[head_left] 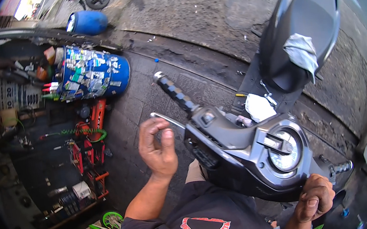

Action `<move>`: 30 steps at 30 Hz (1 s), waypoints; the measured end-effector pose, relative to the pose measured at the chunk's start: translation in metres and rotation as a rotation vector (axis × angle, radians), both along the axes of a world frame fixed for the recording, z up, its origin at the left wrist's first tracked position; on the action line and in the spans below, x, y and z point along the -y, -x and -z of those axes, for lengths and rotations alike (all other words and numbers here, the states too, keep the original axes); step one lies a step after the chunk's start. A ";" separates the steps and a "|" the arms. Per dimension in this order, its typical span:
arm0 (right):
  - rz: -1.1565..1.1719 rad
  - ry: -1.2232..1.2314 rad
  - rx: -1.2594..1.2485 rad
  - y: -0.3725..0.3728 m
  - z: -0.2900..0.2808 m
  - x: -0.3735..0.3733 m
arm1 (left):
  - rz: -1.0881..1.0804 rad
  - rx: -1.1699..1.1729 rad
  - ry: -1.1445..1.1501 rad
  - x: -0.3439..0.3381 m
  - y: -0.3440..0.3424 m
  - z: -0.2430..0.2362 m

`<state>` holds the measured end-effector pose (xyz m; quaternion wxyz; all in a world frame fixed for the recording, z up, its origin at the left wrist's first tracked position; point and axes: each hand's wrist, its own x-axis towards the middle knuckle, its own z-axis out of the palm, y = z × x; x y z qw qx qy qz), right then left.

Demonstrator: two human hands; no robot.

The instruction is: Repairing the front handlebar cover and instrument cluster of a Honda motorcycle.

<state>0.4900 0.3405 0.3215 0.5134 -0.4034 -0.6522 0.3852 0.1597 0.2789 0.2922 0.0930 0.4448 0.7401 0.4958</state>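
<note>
Before me stands a scooter with a dark grey handlebar cover [229, 132] and a round gauge [285, 152] set in it. My left hand [158, 147] is raised beside the metal brake lever [169, 120], its fingers loosely curled, the thumb apart, and nothing visible in it. The patterned grip [175, 93] on that side is not held. At the cover's lower right edge, my right hand [314, 199] is closed, fingers bent tightly; whatever they hold is hidden. The other grip [342, 167] sticks out beyond it.
A grey rag [300, 54] hangs over the black seat [315, 11]. On the footboard lie a white cloth [259, 107], a yellow-handled tool [240, 94] and metal tools [268, 92]. Leftward are a sticker-covered blue drum [116, 74], another blue drum [92, 22], red jacks [97, 118] and shelved bottles [67, 197].
</note>
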 end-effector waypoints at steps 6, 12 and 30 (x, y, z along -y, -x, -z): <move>-0.046 0.108 0.139 0.005 -0.008 -0.004 | -0.002 0.664 0.193 0.018 -0.018 -0.021; -0.125 0.261 0.253 0.009 -0.016 -0.019 | 0.120 0.953 0.343 -0.002 -0.007 -0.030; -1.221 0.133 0.277 0.183 0.018 -0.171 | 0.051 1.100 0.422 -0.017 0.001 -0.035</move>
